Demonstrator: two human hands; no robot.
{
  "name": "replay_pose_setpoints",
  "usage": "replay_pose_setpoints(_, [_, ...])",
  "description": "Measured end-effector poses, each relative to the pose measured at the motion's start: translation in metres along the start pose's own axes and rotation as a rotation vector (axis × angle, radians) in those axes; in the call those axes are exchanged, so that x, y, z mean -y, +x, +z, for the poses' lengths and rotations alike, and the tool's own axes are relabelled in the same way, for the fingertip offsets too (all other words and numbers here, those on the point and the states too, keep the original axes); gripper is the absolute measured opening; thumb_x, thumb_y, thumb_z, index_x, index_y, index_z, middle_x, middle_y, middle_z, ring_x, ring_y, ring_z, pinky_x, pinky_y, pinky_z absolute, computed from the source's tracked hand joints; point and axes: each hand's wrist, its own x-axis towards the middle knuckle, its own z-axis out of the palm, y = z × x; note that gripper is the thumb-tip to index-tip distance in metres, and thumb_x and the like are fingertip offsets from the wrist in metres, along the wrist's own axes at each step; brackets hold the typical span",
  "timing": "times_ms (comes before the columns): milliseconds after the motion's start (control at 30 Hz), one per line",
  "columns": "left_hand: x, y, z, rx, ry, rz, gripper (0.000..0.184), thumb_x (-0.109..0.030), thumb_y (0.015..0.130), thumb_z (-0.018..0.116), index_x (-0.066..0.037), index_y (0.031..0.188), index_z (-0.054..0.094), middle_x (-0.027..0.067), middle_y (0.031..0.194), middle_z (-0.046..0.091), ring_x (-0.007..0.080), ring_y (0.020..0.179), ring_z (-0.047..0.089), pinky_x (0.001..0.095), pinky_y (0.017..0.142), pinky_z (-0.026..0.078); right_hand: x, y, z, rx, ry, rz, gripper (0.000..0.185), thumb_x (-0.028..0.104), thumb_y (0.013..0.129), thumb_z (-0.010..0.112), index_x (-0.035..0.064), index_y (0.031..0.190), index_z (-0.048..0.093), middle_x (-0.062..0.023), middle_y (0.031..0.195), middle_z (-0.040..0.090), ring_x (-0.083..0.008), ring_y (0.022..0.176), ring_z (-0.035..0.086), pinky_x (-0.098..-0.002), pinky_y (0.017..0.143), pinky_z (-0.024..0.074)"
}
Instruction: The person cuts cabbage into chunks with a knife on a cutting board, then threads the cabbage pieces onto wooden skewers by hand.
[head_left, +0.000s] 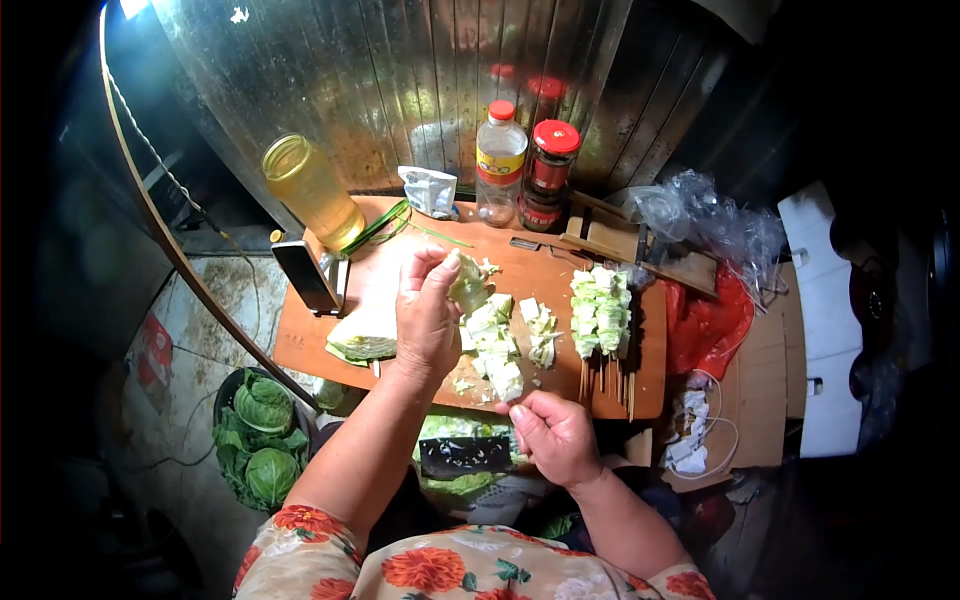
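Observation:
Raised over the wooden board (400, 225), my left hand (430, 310) has its thumb and fingers pinched together beside pale cabbage pieces (490, 335); what it grips is hard to tell. My right hand (558, 435) is closed in a pinch at the board's near edge, just below a cabbage piece (505, 380); the small thing between its fingertips cannot be made out. Cabbage threaded on skewers (602, 310) lies stacked at the right of the board, sticks toward me. A cut cabbage wedge (362, 335) rests left of my left hand.
A yellow jar (315, 195), phone (306, 277), clear bottle (500, 165) and red-lidded jar (552, 160) stand along the back and left. Below the board is a dark blade (465, 456). Whole cabbages (263, 403) sit lower left; a red bag (705, 325) lies right.

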Motion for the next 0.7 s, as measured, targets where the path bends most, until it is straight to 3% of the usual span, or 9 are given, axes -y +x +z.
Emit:
replay_pose_setpoints(100, [0.004,-0.009,0.016,-0.048,0.001,-0.031,0.028,-0.015,0.092,0.064,-0.012,0.111,0.044,0.0048,0.097,0.056,0.0181,0.083,0.062,0.0354,0.069,0.057,-0.002,0.002,0.007,-0.030,0.080,0.181,0.022,0.015,0.099,0.051,-0.0018,0.100,0.066,0.0027,0.062,0.053,-0.0021,0.052,0.044,-0.0187,0.046,0.0353])
replay_pose_setpoints(167, [0.005,-0.010,0.019,-0.078,0.058,-0.028,0.031,-0.016,0.092,0.065,-0.011,0.112,0.042,0.0074,0.095,0.056,0.0202,0.081,0.063,0.0378,0.067,0.058,-0.006,0.003,0.012,-0.036,0.069,0.166,0.022,0.015,0.099,0.052,-0.0015,0.099,0.067,0.0028,0.060,0.052,-0.0019,0.050,0.043,-0.0182,0.045,0.0347])
replay_pose_setpoints(333, [0.006,-0.012,0.018,-0.118,0.086,0.006,0.029,-0.012,0.092,0.063,-0.011,0.110,0.041,0.0099,0.088,0.056,0.0202,0.072,0.062,0.0342,0.060,0.057,-0.019,0.004,0.021,-0.133,-0.029,-0.074,0.021,0.014,0.098,0.054,-0.0012,0.095,0.068,0.0033,0.061,0.053,-0.0018,0.050,0.044,-0.0185,0.046,0.0355])
replay_pose_setpoints(700, [0.017,-0.013,0.013,-0.169,0.041,-0.002,0.027,-0.003,0.088,0.060,-0.010,0.108,0.043,0.0089,0.084,0.058,0.0202,0.067,0.061,0.0335,0.058,0.055,-0.028,0.005,0.026,-0.197,-0.096,-0.164,0.018,0.010,0.097,0.054,-0.0018,0.091,0.066,0.0034,0.062,0.053,-0.0023,0.051,0.046,-0.0190,0.047,0.0373])
